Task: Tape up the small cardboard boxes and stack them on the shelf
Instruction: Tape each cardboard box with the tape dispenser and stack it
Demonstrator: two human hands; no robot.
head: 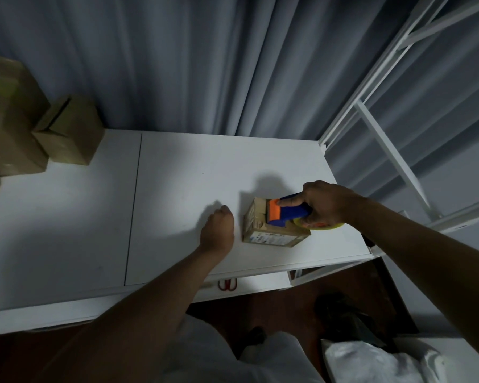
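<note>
Brown cardboard: the small box (274,226) sits on the white table (177,203), toward its right near corner, label side facing me.
Long axis: it runs left to right across the table, as far as I can judge from this angle, and so does the dispenser on top.
Tape dispenser: my blue and orange tape gun (285,212) rests on the box top, orange end at the box's left end, yellow roll overhanging the right end.
Right hand: my right hand (327,205) is wrapped round the dispenser handle, forefinger laid along its top, so it sits directly over the box.
Left hand: my left hand (219,230) rests on the table just left of the box, fingers curled in, holding nothing, not touching the cardboard.
Next move: I think the left hand should brace the box's left side, since it is the free one and lies nearest that face.
Risk: unbraced, the light box may slide with the tape.
Far left: other cardboard boxes (39,134) sit stacked at the table's far left corner.
Right: white shelf frame (385,139) stands beside the table.
Below: red scissors (227,284) under the near edge.
</note>
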